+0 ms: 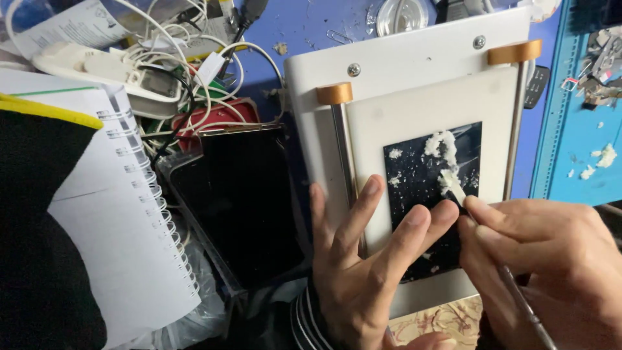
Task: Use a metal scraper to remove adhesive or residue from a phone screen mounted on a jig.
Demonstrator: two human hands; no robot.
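My hands work over the white plate of the small bench machine [414,84]. Left hand [363,259] lies spread and flat, fingers extended, pressing on the plate and the near-left edge of the dark glass panel [427,207]; it grips nothing. Right hand [551,259] is closed in a pen grip round a thin metal scraper [518,298], its pale tip [455,189] touching the panel's right part. The panel lies flat at the centre of the plate, between two upright rails capped with copper-coloured knobs [334,93]. White residue clumps [442,148] sit on its far-right area, with smaller flecks to the left. Judgement: the panel is thin, stiff, brittle and probably slick, so it wants steadying by flat pressure at the edges, not pinching or bending; the residue looks soft and crumbly. The scraper looks light and rigid, best held low near the tip. Left on the worktop: another dark slab [240,207], a spiral notebook [123,214], and tangled white cables [175,45] farther off.
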